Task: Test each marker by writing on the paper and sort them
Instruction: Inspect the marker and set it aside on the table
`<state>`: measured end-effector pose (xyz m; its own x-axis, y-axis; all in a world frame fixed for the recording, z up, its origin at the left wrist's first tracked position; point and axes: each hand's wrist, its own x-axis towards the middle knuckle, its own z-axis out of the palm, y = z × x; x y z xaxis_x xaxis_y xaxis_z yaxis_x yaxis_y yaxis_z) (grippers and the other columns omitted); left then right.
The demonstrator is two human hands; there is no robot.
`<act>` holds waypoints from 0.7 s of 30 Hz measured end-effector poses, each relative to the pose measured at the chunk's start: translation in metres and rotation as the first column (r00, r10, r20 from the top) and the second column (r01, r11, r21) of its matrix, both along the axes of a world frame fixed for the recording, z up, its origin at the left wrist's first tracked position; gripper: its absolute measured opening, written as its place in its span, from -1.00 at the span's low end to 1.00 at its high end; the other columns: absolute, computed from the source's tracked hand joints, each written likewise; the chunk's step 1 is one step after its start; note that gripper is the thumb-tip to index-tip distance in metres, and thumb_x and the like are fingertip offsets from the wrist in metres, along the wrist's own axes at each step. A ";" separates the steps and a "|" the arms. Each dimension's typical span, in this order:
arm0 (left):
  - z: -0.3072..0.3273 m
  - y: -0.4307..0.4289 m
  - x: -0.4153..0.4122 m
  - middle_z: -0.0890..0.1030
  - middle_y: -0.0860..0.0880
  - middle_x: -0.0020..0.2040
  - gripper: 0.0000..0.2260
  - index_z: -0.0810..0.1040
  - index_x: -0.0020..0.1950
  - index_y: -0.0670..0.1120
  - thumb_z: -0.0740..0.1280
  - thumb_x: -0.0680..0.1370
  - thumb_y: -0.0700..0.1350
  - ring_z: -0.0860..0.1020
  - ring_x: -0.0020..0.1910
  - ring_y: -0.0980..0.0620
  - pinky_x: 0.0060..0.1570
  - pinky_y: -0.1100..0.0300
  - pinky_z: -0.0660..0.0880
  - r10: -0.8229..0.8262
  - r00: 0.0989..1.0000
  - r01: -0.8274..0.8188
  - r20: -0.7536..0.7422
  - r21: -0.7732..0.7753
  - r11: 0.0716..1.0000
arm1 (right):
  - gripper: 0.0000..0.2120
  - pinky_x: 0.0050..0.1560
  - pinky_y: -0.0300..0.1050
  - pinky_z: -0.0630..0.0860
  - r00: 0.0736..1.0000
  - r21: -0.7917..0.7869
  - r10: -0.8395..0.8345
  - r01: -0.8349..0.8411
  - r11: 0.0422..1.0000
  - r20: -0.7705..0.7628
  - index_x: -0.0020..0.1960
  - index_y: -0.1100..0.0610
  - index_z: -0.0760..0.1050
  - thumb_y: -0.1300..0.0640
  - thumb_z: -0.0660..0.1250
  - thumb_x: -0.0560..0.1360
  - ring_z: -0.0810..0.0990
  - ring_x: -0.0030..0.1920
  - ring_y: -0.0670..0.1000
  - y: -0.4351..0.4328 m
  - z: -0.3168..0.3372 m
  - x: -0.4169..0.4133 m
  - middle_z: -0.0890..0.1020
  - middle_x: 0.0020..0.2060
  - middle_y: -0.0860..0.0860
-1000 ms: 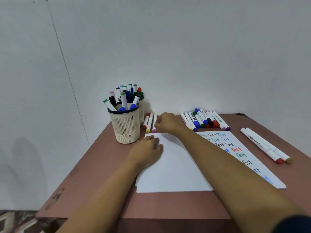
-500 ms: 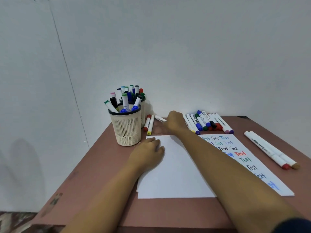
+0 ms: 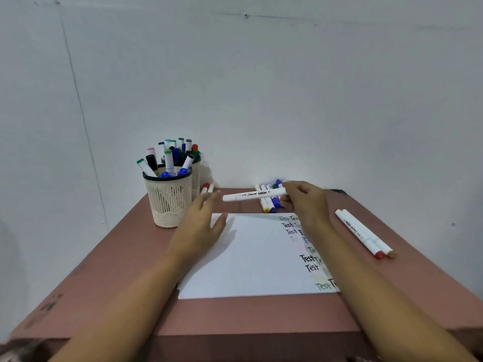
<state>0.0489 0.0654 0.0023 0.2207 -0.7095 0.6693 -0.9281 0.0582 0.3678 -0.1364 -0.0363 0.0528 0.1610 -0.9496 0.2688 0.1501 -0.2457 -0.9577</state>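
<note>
My right hand (image 3: 305, 205) grips one end of a white marker (image 3: 253, 195) and holds it level above the far edge of the paper (image 3: 251, 259). My left hand (image 3: 201, 228) hovers open over the paper's far left corner, fingers spread toward the marker's free end. The right side of the sheet carries rows of the word "Test" in several colours, partly hidden by my right forearm. A cream mesh cup (image 3: 168, 199) full of markers stands at the far left.
A second cup (image 3: 196, 176) stands behind the first. Two markers (image 3: 207, 188) lie beside the cups. A row of markers (image 3: 269, 202) lies behind my right hand. Two white markers (image 3: 364, 232) lie at the right. The brown table (image 3: 248, 314) ends at a white wall.
My right hand has picked a white marker off the table near the cups and carried it right and up. My left hand has lifted off the paper and opened toward it.
</note>
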 end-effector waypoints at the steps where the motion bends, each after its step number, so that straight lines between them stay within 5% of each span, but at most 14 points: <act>1: 0.000 0.000 -0.001 0.43 -0.13 0.32 -0.56 0.39 0.39 -0.16 0.34 0.53 -0.13 0.39 0.31 -0.06 0.26 0.20 0.30 -0.024 0.999 0.024 0.038 0.002 1.000 | -0.81 -0.15 -0.13 0.61 0.999 0.009 0.022 -0.022 1.000 0.030 -0.23 0.20 0.59 0.29 0.29 0.53 0.54 -0.32 0.00 0.003 -0.003 -0.006 0.56 -0.32 0.11; 6: 0.000 0.001 -0.009 0.46 -0.08 0.31 -0.58 0.42 0.38 -0.14 0.35 0.53 -0.10 0.44 0.28 -0.02 0.20 0.37 0.21 -0.101 0.992 0.096 0.074 0.066 0.993 | -0.85 -0.28 -0.30 0.58 0.993 0.074 0.072 -0.079 0.994 0.097 -0.13 0.21 0.59 0.32 0.27 0.54 0.54 -0.31 -0.01 0.011 -0.013 -0.019 0.56 -0.30 0.12; 12: -0.003 -0.001 -0.010 0.59 -0.13 0.13 -0.47 0.50 0.29 -0.19 0.12 0.49 0.13 0.55 0.08 -0.16 0.04 0.00 0.51 -0.065 0.985 0.051 0.161 0.089 0.995 | -0.82 -0.31 -0.28 0.56 0.979 0.116 0.139 -0.157 0.981 0.150 -0.12 0.22 0.58 0.36 0.23 0.55 0.56 -0.38 -0.06 0.012 -0.020 -0.016 0.56 -0.30 0.13; 16: -0.001 -0.002 -0.014 0.61 -0.10 -0.08 -0.56 0.56 0.13 -0.18 0.08 0.51 0.09 0.57 -0.13 -0.18 -0.24 -0.03 0.50 -0.033 0.980 0.019 0.194 0.076 0.997 | -0.88 -0.36 -0.27 0.55 0.917 0.161 0.191 -0.260 0.952 0.351 -0.11 0.25 0.56 0.33 0.26 0.56 0.56 -0.45 -0.08 0.015 -0.017 -0.015 0.55 -0.34 0.11; 21: 0.000 0.000 -0.019 0.52 -0.03 -0.04 -0.79 0.48 0.18 -0.13 0.23 0.60 -0.09 0.45 -0.11 0.00 -0.17 0.10 0.38 -0.101 0.991 0.093 0.086 0.092 0.991 | -0.89 -0.29 -0.20 0.61 0.866 0.225 0.296 -0.407 0.885 0.404 -0.10 0.26 0.53 0.22 0.32 0.55 0.61 -0.36 -0.02 0.020 -0.022 -0.009 0.60 -0.33 0.09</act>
<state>0.0302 0.0652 0.0021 0.0897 -0.7815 0.6175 -0.9491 0.1209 0.2909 -0.1452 -0.0160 0.0307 0.4480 -0.8896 0.0893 0.5083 0.1713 -0.8440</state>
